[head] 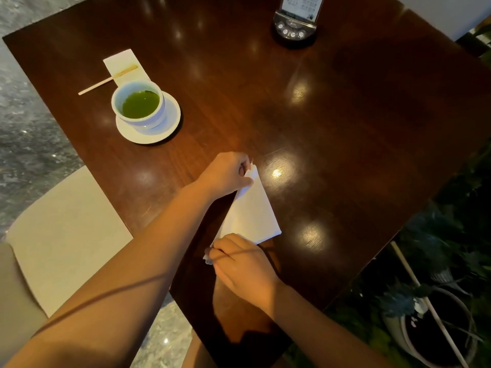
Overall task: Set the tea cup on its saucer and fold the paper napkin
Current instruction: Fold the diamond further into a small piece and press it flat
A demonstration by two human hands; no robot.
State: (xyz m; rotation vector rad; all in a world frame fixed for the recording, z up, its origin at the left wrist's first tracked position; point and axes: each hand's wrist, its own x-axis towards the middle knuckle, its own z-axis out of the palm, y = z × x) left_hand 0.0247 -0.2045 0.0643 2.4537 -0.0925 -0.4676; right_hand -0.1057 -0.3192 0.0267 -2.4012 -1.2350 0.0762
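Near the table's (345, 128) near edge, the left hand (225, 173) and right hand (241, 264) pinch opposite corners of the paper napkin (252, 213), while the tea cup (138, 104) stands on its saucer (170, 123).

Both forearms bare, reaching in from near edge. Left hand (228, 173) farther out, fingers curled, pinching sth white at its far tip. Right hand (243, 264) nearer, knuckles up, fingers closed on the near corner. Hands apart, left arm angled across twd right.

Café or restaurant: table call-button stand (295, 27), served green tea (140, 103).
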